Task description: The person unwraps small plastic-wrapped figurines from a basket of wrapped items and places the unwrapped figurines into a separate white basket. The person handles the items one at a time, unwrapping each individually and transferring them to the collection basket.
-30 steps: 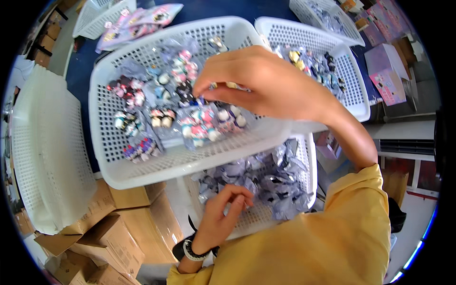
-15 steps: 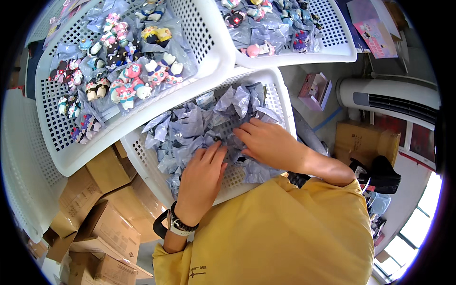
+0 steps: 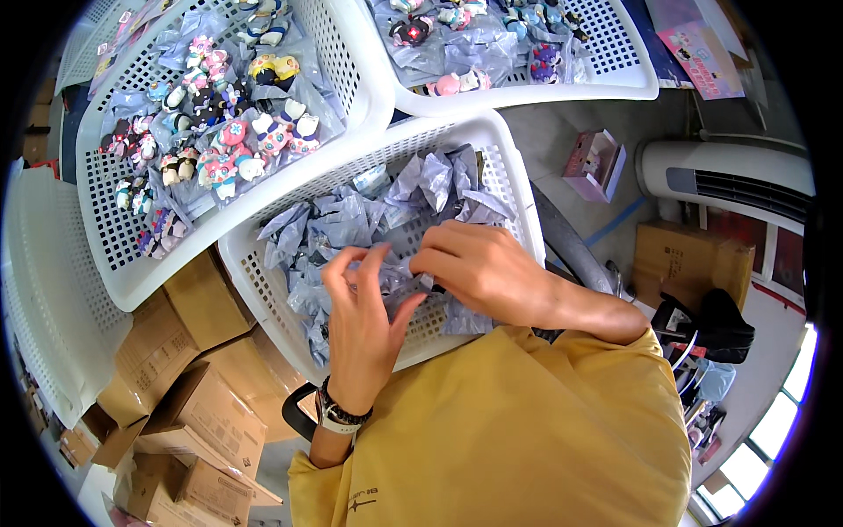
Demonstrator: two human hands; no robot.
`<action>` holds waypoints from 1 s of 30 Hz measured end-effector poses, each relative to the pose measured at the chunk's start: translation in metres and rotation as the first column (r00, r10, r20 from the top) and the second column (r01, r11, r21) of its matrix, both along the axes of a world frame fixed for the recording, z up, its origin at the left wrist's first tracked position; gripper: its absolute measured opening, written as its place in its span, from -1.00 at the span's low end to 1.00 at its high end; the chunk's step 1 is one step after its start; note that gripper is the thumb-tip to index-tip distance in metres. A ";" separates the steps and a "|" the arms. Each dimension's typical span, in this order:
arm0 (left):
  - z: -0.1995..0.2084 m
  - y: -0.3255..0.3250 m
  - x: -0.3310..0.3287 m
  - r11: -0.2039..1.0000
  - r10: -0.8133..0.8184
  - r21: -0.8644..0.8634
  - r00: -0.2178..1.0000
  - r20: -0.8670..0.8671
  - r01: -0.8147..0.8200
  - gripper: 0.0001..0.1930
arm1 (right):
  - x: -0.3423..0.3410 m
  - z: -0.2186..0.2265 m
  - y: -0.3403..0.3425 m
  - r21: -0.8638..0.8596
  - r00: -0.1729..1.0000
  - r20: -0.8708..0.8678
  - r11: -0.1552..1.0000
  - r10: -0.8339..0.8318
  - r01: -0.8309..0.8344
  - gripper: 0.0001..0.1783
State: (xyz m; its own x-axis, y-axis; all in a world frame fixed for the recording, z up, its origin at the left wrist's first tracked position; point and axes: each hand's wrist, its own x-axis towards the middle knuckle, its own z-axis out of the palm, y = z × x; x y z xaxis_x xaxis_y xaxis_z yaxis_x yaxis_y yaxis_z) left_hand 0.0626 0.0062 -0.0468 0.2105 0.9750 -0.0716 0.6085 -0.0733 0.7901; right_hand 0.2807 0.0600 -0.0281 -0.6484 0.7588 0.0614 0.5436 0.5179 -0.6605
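Observation:
Both my hands are inside the nearest white plastic basket (image 3: 518, 193), over a pile of small grey plastic bags (image 3: 342, 220). The fingers of my right hand (image 3: 487, 272) are pinched together on a crumpled grey plastic bag (image 3: 399, 279) near the middle of the basket; its contents are hidden. My left hand (image 3: 360, 321), with a watch and dark bracelet at the wrist, is beside that bag. Its fingers are curved and spread, the thumb apart from the forefinger, close to the bag's edge.
Two more white baskets stand beyond, left (image 3: 101, 250) and right (image 3: 628, 66), with small colourful figurines (image 3: 219, 167) on grey bags. Cardboard boxes (image 3: 206, 422) are stacked at lower left. On the right are a small pink box (image 3: 597, 167), a white appliance (image 3: 729, 180) and a carton (image 3: 689, 263).
My left hand has lifted off the pile and spread its fingers. My right hand has moved slightly left and pinched a grey bag. The view has shifted a little.

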 end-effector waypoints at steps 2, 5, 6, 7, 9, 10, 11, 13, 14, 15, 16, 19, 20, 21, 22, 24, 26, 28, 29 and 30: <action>0.003 0.011 0.003 0.994 -0.023 0.112 0.999 0.025 0.020 -0.25 | -0.002 0.014 0.003 0.093 0.993 -0.091 0.993 0.077 -0.069 -0.69; -0.002 0.018 -0.006 0.993 -0.102 -0.035 0.976 0.192 0.111 -0.45 | -0.005 0.020 0.001 0.168 0.969 -0.206 0.980 0.139 -0.105 -0.69; -0.004 0.017 -0.007 0.980 -0.105 -0.134 0.949 0.298 0.150 -0.50 | -0.005 0.021 -0.001 0.181 0.959 -0.241 0.978 0.149 -0.106 -0.69; -0.002 0.016 -0.005 0.988 -0.076 -0.111 0.957 0.280 0.111 -0.60 | -0.003 0.022 -0.002 0.123 0.956 -0.255 0.986 0.143 -0.115 -0.65; -0.008 0.014 -0.007 0.995 -0.085 -0.017 0.954 0.286 0.094 -0.59 | -0.001 0.027 0.001 0.060 0.951 -0.305 0.998 0.049 -0.032 -0.61; -0.010 0.014 -0.008 0.996 -0.088 0.030 0.953 0.289 0.083 -0.59 | 0.000 0.029 0.004 0.027 0.944 -0.329 1.000 0.001 0.008 -0.58; -0.008 0.013 -0.007 0.999 -0.051 0.002 0.954 0.295 0.053 -0.59 | 0.002 0.033 0.006 -0.012 0.943 -0.331 1.000 -0.014 0.010 -0.50; 0.000 0.014 -0.003 0.999 0.021 -0.054 0.952 0.306 -0.004 -0.58 | 0.005 0.036 0.009 0.001 0.950 -0.311 1.000 0.020 -0.021 -0.52; 0.000 0.013 -0.004 0.999 0.019 -0.047 0.955 0.295 -0.005 -0.60 | 0.007 0.036 0.008 0.006 0.953 -0.300 0.999 0.036 -0.036 -0.53; 0.000 0.013 -0.005 0.999 0.017 -0.041 0.959 0.284 -0.006 -0.62 | 0.007 0.035 0.007 0.002 0.953 -0.300 0.999 0.034 -0.034 -0.55; -0.001 0.013 -0.007 0.999 0.016 -0.032 0.962 0.272 -0.007 -0.63 | 0.006 0.034 0.007 0.000 0.953 -0.300 0.999 0.032 -0.034 -0.57; 0.008 0.013 -0.009 0.994 0.011 -0.104 0.976 0.216 0.012 -0.64 | 0.003 0.036 0.008 -0.019 0.961 -0.273 0.999 0.040 -0.047 -0.59; 0.007 0.012 -0.008 0.995 0.015 -0.096 0.976 0.217 0.006 -0.66 | 0.003 0.036 0.009 -0.026 0.964 -0.261 0.998 0.049 -0.058 -0.59; 0.006 0.011 -0.008 0.996 0.019 -0.088 0.976 0.217 0.000 -0.68 | 0.003 0.034 0.010 -0.018 0.966 -0.250 0.997 0.064 -0.071 -0.57; 0.005 0.011 -0.007 0.997 0.020 -0.079 0.975 0.219 -0.003 -0.70 | 0.004 0.033 0.011 -0.009 0.969 -0.236 0.997 0.076 -0.081 -0.55; 0.007 0.012 -0.010 0.994 -0.002 -0.107 0.983 0.185 0.022 -0.75 | 0.005 0.033 0.012 -0.013 0.972 -0.216 0.995 0.095 -0.100 -0.52; 0.007 0.015 -0.009 0.995 0.003 -0.103 0.979 0.202 0.019 -0.77 | 0.008 0.038 0.014 -0.035 0.973 -0.206 0.993 0.107 -0.116 -0.49; 0.005 0.018 -0.004 0.998 0.040 -0.065 0.961 0.272 -0.023 -0.77 | 0.006 0.040 0.016 -0.005 0.976 -0.189 0.994 0.108 -0.111 -0.53; 0.006 0.019 -0.004 0.995 0.025 -0.097 0.959 0.281 0.003 -0.78 | 0.004 0.041 0.017 0.014 0.977 -0.180 0.994 0.112 -0.112 -0.55; 0.008 0.018 -0.004 0.991 0.011 -0.127 0.957 0.290 0.027 -0.78 | 0.003 0.042 0.016 0.010 0.977 -0.182 0.994 0.109 -0.109 -0.54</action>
